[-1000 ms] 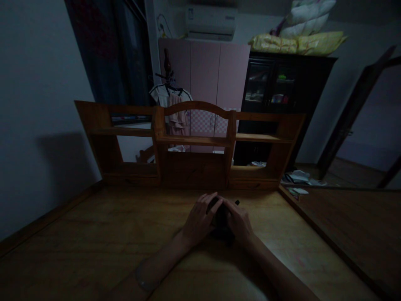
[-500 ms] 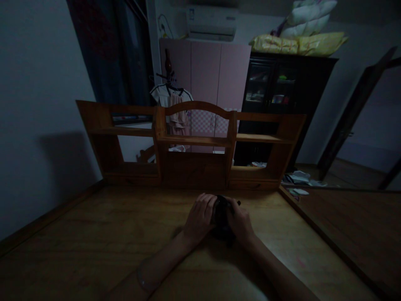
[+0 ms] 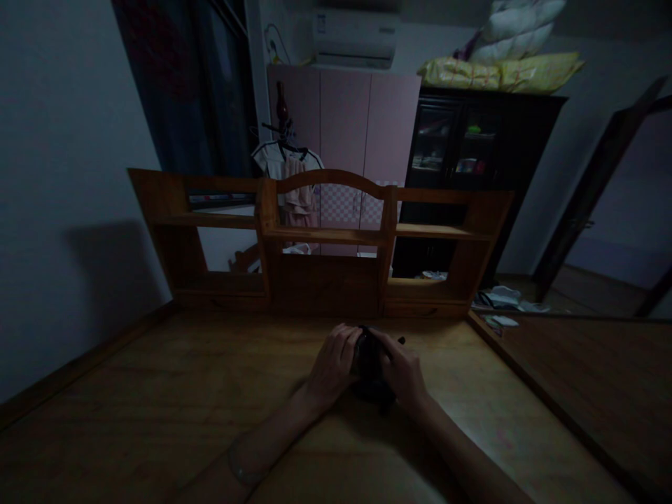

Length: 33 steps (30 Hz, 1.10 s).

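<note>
A dark, rounded object stands on the wooden desk top, with a wider dark base and a small knob-like part sticking out at its right. Dim light hides what kind of thing it is. Wrapped round its left side is my left hand, its fingers closed together. From the right, my right hand grips the same object, fingers reaching over its upper part. Both palms and the thumbs are mostly out of sight.
Behind the hands, a wooden shelf unit lines the desk's far edge. The desk top meets a wall at left and a raised wooden rim at right. Papers lie near the right back corner.
My right hand's fingers have slid a little left and further over the top of the dark object. My left hand stays almost where it was.
</note>
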Each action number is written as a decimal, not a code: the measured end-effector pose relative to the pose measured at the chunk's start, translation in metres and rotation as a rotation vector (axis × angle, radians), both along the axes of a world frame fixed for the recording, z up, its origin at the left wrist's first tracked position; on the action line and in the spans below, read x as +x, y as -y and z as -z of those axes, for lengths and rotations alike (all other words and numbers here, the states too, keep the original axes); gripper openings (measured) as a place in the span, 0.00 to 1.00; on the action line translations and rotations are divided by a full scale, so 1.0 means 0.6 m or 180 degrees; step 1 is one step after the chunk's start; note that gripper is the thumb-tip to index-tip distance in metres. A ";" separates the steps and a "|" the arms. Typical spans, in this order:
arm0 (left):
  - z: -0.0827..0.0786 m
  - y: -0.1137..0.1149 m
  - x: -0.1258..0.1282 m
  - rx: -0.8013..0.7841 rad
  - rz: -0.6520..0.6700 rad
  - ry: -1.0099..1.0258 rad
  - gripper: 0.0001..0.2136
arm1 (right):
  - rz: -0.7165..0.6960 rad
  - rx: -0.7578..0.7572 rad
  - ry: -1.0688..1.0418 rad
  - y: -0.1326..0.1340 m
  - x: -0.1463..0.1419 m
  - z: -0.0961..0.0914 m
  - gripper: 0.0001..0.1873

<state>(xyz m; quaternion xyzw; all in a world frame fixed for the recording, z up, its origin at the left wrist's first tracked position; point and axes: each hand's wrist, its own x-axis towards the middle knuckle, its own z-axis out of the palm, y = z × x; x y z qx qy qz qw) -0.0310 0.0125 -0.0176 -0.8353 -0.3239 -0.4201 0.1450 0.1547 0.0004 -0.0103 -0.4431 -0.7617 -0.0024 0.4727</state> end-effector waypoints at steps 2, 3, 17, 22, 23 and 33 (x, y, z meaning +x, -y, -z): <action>0.001 0.000 0.000 0.0049 0.0019 -0.0016 0.30 | -0.0201 -0.0051 -0.0006 0.003 -0.002 -0.010 0.26; 0.002 0.000 -0.001 0.0066 0.0015 -0.0025 0.29 | -0.0280 -0.0093 -0.0008 0.005 -0.004 -0.014 0.27; -0.011 0.021 -0.007 0.0421 0.0066 0.0169 0.29 | -0.0296 -0.0736 0.0071 0.008 -0.006 -0.024 0.11; -0.010 0.018 -0.004 0.0290 0.0017 0.0065 0.29 | -0.0188 -0.0604 0.0122 0.003 -0.004 -0.012 0.14; -0.009 0.017 -0.003 0.0258 0.0010 0.0053 0.29 | -0.0126 -0.0571 0.0125 0.003 -0.004 -0.008 0.15; -0.012 0.002 -0.008 -0.0202 0.0268 -0.0010 0.28 | 0.0463 -0.0364 0.0025 -0.001 -0.010 0.008 0.11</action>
